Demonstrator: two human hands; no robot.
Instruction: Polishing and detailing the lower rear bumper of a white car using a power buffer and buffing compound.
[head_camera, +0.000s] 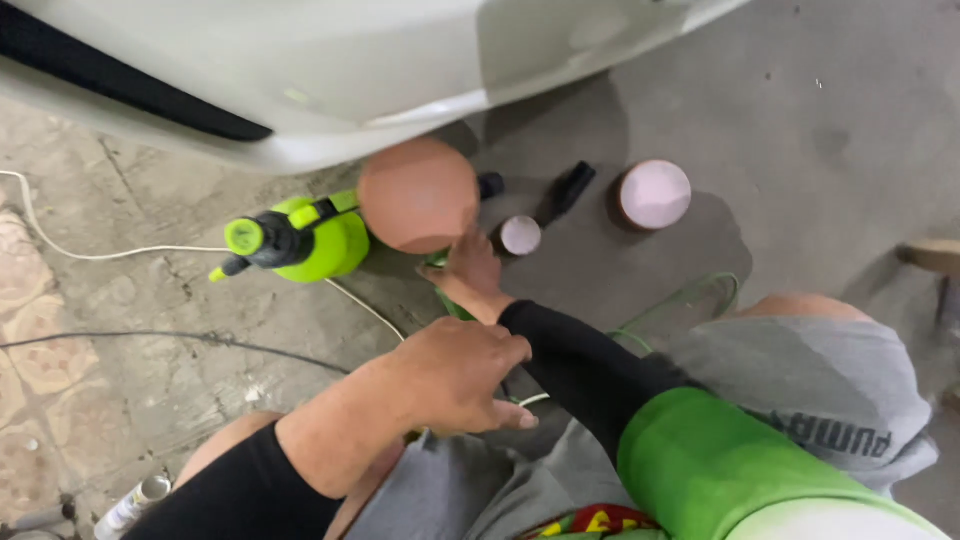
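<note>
Nearest the camera, at lower centre, the left hand (455, 375) hangs loosely curled with a thin white cord running under its fingers; whether its grip closes on the cord I cannot tell. Above it the right hand (470, 268) reaches to the round orange polishing pad (418, 194) on the concrete floor (830, 90), fingertips at the pad's lower edge, its grip hidden. A green spray bottle (300, 240) lies left of the pad, beneath the white car body (300, 70).

Glossy plastic sprayer (310, 238), rough concrete floor (830, 110)
</note>
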